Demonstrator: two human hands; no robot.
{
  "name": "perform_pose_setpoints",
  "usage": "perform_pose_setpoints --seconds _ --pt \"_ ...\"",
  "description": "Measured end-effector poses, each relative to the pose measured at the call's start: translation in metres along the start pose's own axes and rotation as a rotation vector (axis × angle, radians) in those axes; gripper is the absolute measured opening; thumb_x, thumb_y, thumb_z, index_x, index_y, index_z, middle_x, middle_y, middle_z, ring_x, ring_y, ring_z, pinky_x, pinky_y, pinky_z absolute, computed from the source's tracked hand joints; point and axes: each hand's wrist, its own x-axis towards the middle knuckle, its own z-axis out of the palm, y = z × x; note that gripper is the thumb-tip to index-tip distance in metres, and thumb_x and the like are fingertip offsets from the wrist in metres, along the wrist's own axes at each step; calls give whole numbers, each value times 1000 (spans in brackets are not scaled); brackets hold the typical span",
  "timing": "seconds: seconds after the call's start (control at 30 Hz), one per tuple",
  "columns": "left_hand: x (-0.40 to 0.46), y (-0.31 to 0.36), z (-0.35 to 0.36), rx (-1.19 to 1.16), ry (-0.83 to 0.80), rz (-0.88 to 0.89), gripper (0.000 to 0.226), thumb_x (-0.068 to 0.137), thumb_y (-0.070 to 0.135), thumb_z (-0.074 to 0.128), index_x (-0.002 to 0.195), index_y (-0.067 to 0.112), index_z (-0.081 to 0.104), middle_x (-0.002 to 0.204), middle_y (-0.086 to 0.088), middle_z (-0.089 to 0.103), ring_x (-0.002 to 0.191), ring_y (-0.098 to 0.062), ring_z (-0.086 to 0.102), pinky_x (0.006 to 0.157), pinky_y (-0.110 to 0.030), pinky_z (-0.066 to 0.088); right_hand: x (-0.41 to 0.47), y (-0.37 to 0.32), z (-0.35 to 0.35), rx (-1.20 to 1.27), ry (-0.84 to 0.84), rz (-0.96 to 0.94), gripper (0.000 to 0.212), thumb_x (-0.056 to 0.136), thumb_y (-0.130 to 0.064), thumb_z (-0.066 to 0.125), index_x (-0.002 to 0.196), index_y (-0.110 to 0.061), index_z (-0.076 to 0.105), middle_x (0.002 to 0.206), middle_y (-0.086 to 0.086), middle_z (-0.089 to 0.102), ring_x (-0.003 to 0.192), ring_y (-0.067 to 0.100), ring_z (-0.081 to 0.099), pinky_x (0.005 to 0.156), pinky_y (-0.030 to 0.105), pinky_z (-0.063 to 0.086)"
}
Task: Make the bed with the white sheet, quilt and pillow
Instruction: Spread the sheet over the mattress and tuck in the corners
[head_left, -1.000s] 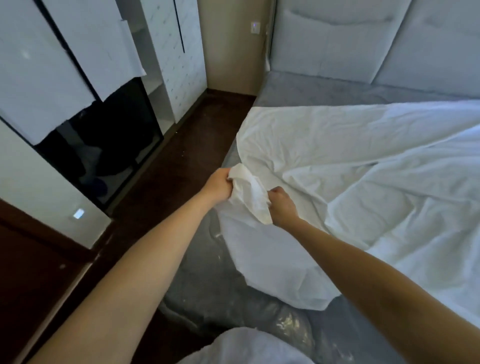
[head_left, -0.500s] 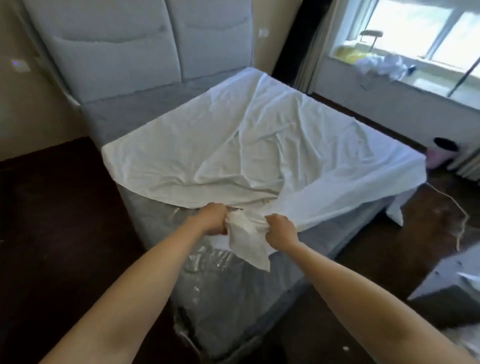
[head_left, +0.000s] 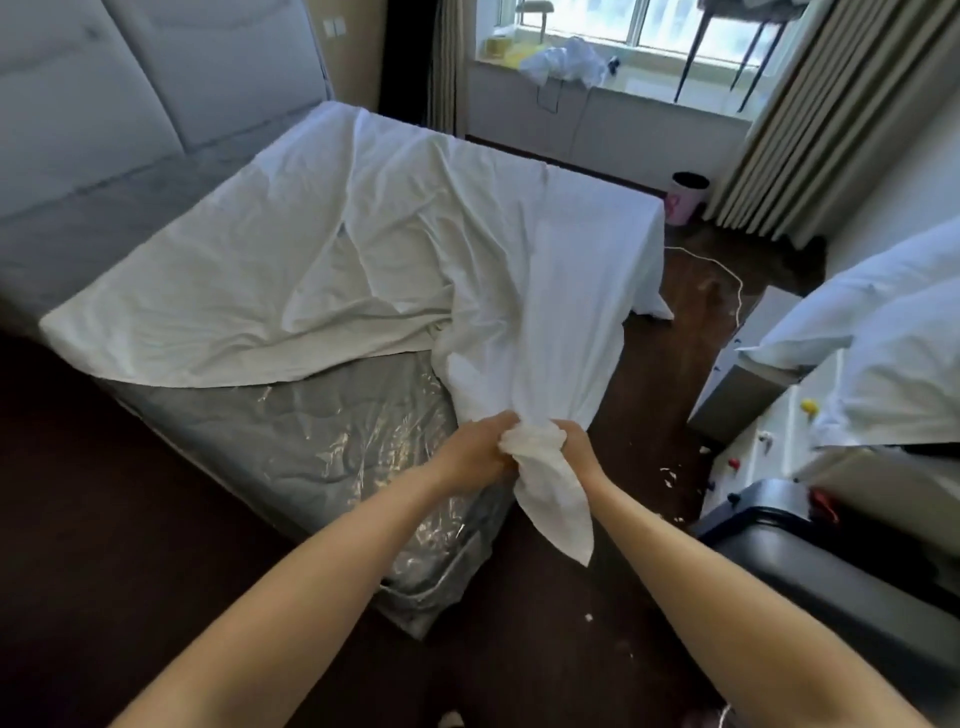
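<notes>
While the white sheet (head_left: 415, 234) lies rumpled over most of the mattress (head_left: 322, 441), its near corner is bunched up off the foot end, with the left hand (head_left: 475, 449) and right hand (head_left: 574, 441) both clenched tight around that wad, 2 fists touching.
</notes>
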Motion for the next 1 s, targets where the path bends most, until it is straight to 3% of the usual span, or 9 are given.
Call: perform_pose_setpoints --seconds 0.07,0.13,0.3,0.43,0.53,0.67,0.77,0.87,1.0 --pt "-18 -15 15 151 -8 -72 32 86 30 63 116 22 54 103 2 64 92 -18 58 71 -24 37 -26 11 -4 139 19 5 41 88 0 51 52 -18 45 48 -13 47 54 10 41 52 23 33" --pt "-36 -26 28 373 0 -117 26 86 32 61 108 18 63 108 -6 63 99 -27 61 74 -30 43 -57 27 -1 61 -43 -36 37 76 -9 56 46 -22 37 41 -15 39 50 3 35 50 21 27" --pt "-69 -29 27 87 210 -139 22 84 3 51 103 3 62 109 -16 65 101 -32 59 80 -34 40 -107 60 6 -82 -156 -36 18 73 -18 49 72 -6 62 71 0 67 74 20 64 65 37 49" --pt "-83 -12 26 65 261 -191 19 91 10 42 106 11 53 100 -15 65 91 -35 60 66 -34 37 -124 52 18 -109 -185 -25 22 83 -23 54 98 -13 67 96 0 71 93 19 64 81 37 51" --pt "-93 -13 20 93 147 -202 22 93 12 40 108 12 57 111 -13 65 101 -33 58 77 -36 43 -141 45 36 -116 -197 13 25 89 -22 50 106 -15 67 102 -3 69 94 14 61 83 32 48" --pt "-126 -30 9 143 -151 -162 35 91 34 55 119 13 52 117 -6 62 105 -28 58 87 -36 46 -165 37 63 10 -163 105 27 90 -7 41 66 -7 54 63 -1 56 63 13 50 62 29 39" --pt "-157 -63 -6 628 -299 -121 49 83 29 66 125 14 46 116 -8 60 105 -29 59 85 -39 50 -183 19 97 44 -157 143 30 88 -4 42 59 -10 46 57 -3 45 57 11 41 58 27 33" --pt "-184 -102 -33 880 -101 -94 25 90 5 52 114 6 57 122 -13 52 106 -34 60 83 -40 49 -193 -15 138 105 -208 144 34 89 -7 45 56 -12 48 56 -9 49 53 4 43 57 17 35" --pt "-200 -155 -90 727 312 -52 25 88 4 50 106 8 67 123 -10 53 112 -35 51 85 -43 47 -195 -54 181 142 -322 134 34 79 -32 51 78 -2 66 76 3 62 75 14 55 76 28 45"
